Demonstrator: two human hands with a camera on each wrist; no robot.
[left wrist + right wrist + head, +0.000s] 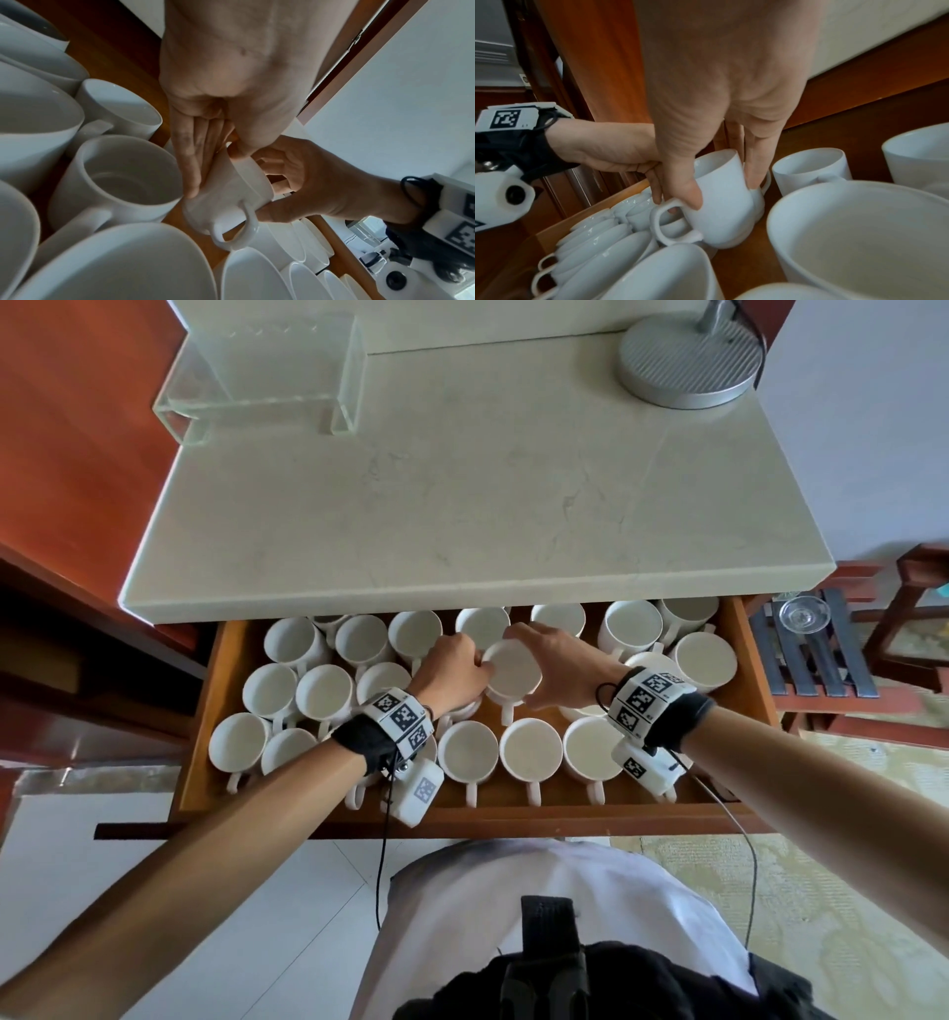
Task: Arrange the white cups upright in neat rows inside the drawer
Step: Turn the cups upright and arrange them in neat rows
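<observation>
An open wooden drawer (513, 815) holds several white cups standing upright, handles mostly toward me. Both hands meet on one white cup (513, 672) in the drawer's middle, opening up, handle toward me. My left hand (475, 667) holds its left side: in the left wrist view the fingers (190, 162) lie along the cup (231, 203), thumb at the rim. My right hand (531, 660) grips the other side; the right wrist view shows its thumb (689, 192) on the cup (726, 227), fingers behind. Whether the base touches the drawer floor is unclear.
A pale stone countertop (462, 505) overhangs the drawer's back row. On it stand a clear acrylic box (267, 377) and a round metal lamp base (688, 361). A glass (803, 613) sits on a slatted rack to the right. Bare drawer floor (739, 711) shows at right.
</observation>
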